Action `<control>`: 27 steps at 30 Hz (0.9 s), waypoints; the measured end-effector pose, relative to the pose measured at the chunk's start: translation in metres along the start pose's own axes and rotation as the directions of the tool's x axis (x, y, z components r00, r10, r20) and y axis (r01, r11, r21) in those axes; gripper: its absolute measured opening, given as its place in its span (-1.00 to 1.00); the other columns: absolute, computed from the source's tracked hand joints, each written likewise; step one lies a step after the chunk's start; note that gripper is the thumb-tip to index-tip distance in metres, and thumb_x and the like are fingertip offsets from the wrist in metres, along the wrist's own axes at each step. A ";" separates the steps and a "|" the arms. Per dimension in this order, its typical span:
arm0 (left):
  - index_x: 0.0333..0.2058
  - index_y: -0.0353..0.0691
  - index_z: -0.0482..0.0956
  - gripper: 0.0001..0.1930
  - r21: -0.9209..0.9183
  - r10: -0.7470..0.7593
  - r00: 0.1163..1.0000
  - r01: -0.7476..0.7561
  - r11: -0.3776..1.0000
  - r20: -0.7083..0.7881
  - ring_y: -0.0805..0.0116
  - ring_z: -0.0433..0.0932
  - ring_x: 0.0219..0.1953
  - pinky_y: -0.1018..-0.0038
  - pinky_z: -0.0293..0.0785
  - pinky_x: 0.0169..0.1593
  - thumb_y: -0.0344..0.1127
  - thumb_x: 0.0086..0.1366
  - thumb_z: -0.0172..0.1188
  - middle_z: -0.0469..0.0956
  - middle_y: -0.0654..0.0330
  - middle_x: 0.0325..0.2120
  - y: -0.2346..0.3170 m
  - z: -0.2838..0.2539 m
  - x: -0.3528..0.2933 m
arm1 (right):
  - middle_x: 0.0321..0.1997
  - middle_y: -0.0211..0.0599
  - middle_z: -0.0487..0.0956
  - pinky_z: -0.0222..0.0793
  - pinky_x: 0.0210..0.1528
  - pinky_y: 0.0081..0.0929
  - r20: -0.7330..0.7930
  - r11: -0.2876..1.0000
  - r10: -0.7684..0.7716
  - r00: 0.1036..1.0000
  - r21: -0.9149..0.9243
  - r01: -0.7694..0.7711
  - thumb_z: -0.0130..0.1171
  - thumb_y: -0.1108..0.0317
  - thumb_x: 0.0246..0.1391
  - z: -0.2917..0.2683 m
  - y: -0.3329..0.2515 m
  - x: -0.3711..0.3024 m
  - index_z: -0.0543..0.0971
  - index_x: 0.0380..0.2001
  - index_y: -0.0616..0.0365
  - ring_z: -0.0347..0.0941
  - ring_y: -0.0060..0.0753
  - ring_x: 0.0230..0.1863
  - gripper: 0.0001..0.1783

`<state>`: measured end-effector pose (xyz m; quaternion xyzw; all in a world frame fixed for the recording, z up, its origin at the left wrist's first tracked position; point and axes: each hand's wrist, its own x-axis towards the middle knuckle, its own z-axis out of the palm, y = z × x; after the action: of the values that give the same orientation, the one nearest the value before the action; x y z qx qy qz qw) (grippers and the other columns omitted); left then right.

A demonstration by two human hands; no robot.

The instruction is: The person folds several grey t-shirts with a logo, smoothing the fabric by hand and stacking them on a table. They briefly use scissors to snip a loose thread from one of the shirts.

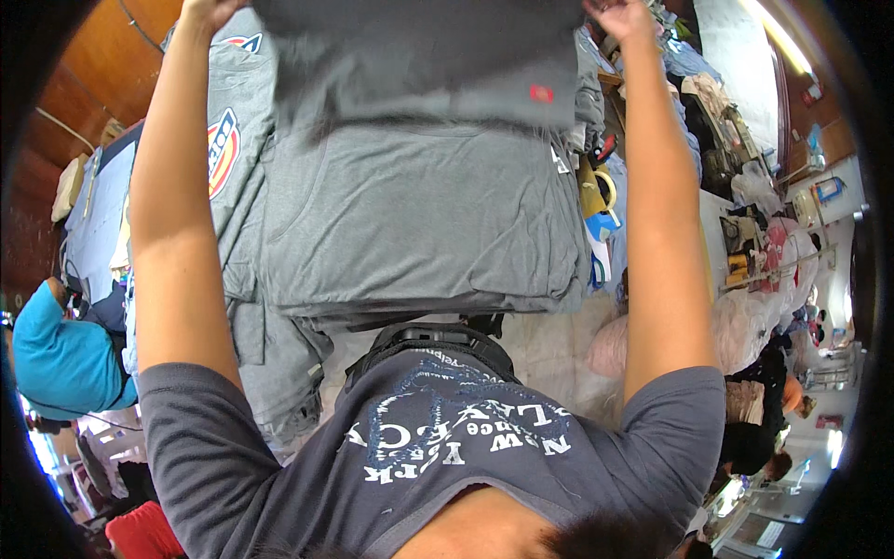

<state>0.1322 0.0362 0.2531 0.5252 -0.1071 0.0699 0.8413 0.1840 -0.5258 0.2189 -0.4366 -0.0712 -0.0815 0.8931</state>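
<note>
Both my arms reach forward to the top edge of the view. Between my hands spreads a dark grey shirt [419,65] with a small red label near its lower right corner. My left hand [212,11] is closed by its far left side, partly cut off by the frame. On the far right side my right hand [619,17] pinches the cloth at its edge. The shirt's near edge is blurred and hangs over a lighter grey garment [419,214], which lies flat on a pile in front of me.
Left of the pile lie more grey garments [244,121] with a colourful printed emblem. A roll of tape [607,189] and small items sit at its right. A person in a blue top [65,359] sits at far left. Plastic-wrapped bundles [745,335] stand on the right.
</note>
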 end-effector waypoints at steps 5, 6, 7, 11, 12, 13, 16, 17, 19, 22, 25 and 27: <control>-0.30 -0.16 0.44 -0.66 -0.009 0.033 0.993 -0.034 0.999 -0.112 0.22 0.40 -0.21 0.24 0.31 -0.16 -0.02 0.21 -0.11 0.47 0.17 -0.37 0.016 -0.011 -0.006 | -0.23 -0.21 0.40 0.21 -0.10 -0.07 -0.121 0.996 0.054 0.991 0.083 -0.045 0.00 0.11 -0.02 0.064 0.027 0.010 0.32 -0.25 0.07 0.33 -0.18 -0.13 -0.67; -0.30 -0.14 0.44 -0.70 -0.139 0.008 0.996 0.004 0.990 0.090 0.25 0.40 -0.25 0.24 0.32 -0.15 -0.05 0.19 -0.05 0.46 0.18 -0.36 0.012 -0.074 0.020 | -0.24 -0.22 0.40 0.24 -0.11 -0.11 -0.130 0.991 0.098 0.987 0.101 -0.085 0.02 0.10 -0.03 0.069 0.040 0.014 0.32 -0.24 0.08 0.35 -0.19 -0.16 -0.65; -0.26 -0.15 0.40 -0.73 -0.111 -0.040 0.999 0.038 0.993 -0.018 0.30 0.40 -0.28 0.35 0.35 -0.20 -0.11 0.15 0.03 0.44 0.19 -0.33 -0.053 0.019 0.001 | -0.19 -0.15 0.39 0.20 -0.08 -0.06 -0.267 0.991 0.129 0.955 0.015 -0.130 0.01 0.13 -0.02 -0.008 0.034 0.002 0.32 -0.21 0.13 0.34 -0.14 -0.14 -0.63; -0.05 -0.21 0.29 -0.55 0.187 -0.366 0.856 0.453 0.872 -0.366 0.28 0.32 -0.05 0.22 0.24 0.00 -0.08 0.14 0.04 0.36 0.17 -0.12 -0.113 -0.097 -0.044 | -0.10 -0.07 0.37 0.20 -0.05 -0.11 -0.432 0.831 0.306 0.848 -0.314 -0.460 -0.03 0.22 0.02 -0.002 0.139 -0.053 0.33 -0.15 0.17 0.33 -0.09 -0.11 -0.65; -0.05 -0.20 0.29 -0.53 0.300 -0.323 0.872 0.440 0.846 -0.367 0.29 0.31 -0.06 0.25 0.24 -0.02 -0.08 0.13 0.05 0.37 0.18 -0.13 -0.129 -0.085 -0.069 | -0.23 -0.20 0.41 0.25 -0.18 -0.27 -0.379 0.810 0.284 0.881 -0.396 -0.432 -0.01 0.20 0.00 -0.015 0.146 -0.083 0.32 -0.16 0.15 0.35 -0.21 -0.22 -0.64; -0.04 -0.19 0.28 -0.52 0.415 -0.269 0.894 0.411 0.811 -0.359 0.30 0.30 -0.07 0.27 0.23 -0.04 -0.08 0.12 0.05 0.38 0.18 -0.14 -0.137 -0.074 -0.100 | -0.36 -0.33 0.44 0.30 -0.31 -0.42 -0.317 0.789 0.265 0.911 -0.471 -0.394 0.01 0.17 -0.02 -0.030 0.150 -0.112 0.31 -0.17 0.13 0.37 -0.33 -0.34 -0.63; -0.16 -0.20 0.44 -0.68 0.877 0.004 0.994 0.097 0.471 -0.111 0.43 0.36 -0.28 0.56 0.26 -0.17 -0.19 0.13 0.06 0.44 0.26 -0.37 -0.144 -0.097 -0.204 | -0.48 -0.46 0.44 0.24 -0.42 -0.67 -0.152 0.529 0.295 0.943 -0.796 -0.294 0.10 0.19 -0.06 -0.038 0.146 -0.205 0.42 -0.28 0.17 0.34 -0.58 -0.47 -0.67; -0.25 -0.27 0.47 -0.73 0.939 0.010 1.000 0.004 0.344 -0.008 0.35 0.39 -0.27 0.48 0.28 -0.17 -0.24 0.11 0.08 0.44 0.14 -0.35 -0.144 -0.091 -0.237 | -0.50 -0.49 0.43 0.22 -0.41 -0.71 -0.176 0.378 0.305 0.936 -0.879 -0.289 0.12 0.19 -0.08 -0.045 0.132 -0.242 0.45 -0.32 0.18 0.31 -0.62 -0.50 -0.69; -0.31 -0.32 0.45 -0.76 0.944 -0.148 0.989 0.051 0.327 -0.002 0.24 0.38 -0.26 0.48 0.26 -0.15 -0.31 0.06 0.13 0.39 0.08 -0.37 -0.142 -0.071 -0.291 | -0.44 -0.43 0.43 0.24 -0.31 -0.64 -0.151 0.299 0.098 0.984 -0.938 -0.174 0.16 0.20 -0.11 -0.067 0.120 -0.321 0.47 -0.40 0.22 0.31 -0.59 -0.42 -0.70; -0.38 -0.34 0.38 -0.77 0.985 -0.012 0.998 0.056 0.162 -0.055 0.20 0.36 -0.28 0.47 0.25 -0.17 -0.34 0.01 0.16 0.38 0.08 -0.39 -0.129 -0.059 -0.348 | -0.26 -0.26 0.42 0.24 -0.21 -0.53 -0.210 0.093 0.082 0.974 -0.972 -0.217 0.24 0.22 -0.19 -0.053 0.107 -0.391 0.46 -0.46 0.27 0.33 -0.43 -0.24 -0.67; -0.46 -0.35 0.33 -0.75 0.986 0.005 0.988 0.153 0.062 -0.154 0.21 0.33 -0.33 0.46 0.23 -0.21 -0.32 0.00 0.18 0.35 0.11 -0.44 -0.109 -0.059 -0.366 | -0.18 -0.15 0.39 0.23 -0.17 -0.45 -0.089 0.035 -0.071 0.993 -0.996 -0.087 0.26 0.25 -0.24 -0.056 0.119 -0.420 0.46 -0.48 0.28 0.32 -0.26 -0.16 -0.67; -0.46 -0.35 0.33 -0.75 0.998 0.146 0.988 0.046 0.044 -0.052 0.23 0.33 -0.37 0.47 0.24 -0.25 -0.31 0.00 0.19 0.35 0.12 -0.48 -0.104 -0.044 -0.363 | -0.23 -0.14 0.43 0.24 -0.18 -0.44 -0.027 -0.043 -0.179 0.983 -0.998 -0.035 0.23 0.28 -0.23 -0.052 0.115 -0.418 0.47 -0.48 0.28 0.34 -0.22 -0.19 -0.71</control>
<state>-0.1903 0.0281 0.0522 0.9501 0.0116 0.1899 0.2472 -0.1978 -0.4620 0.0159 -0.9337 0.0535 -0.1865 0.3008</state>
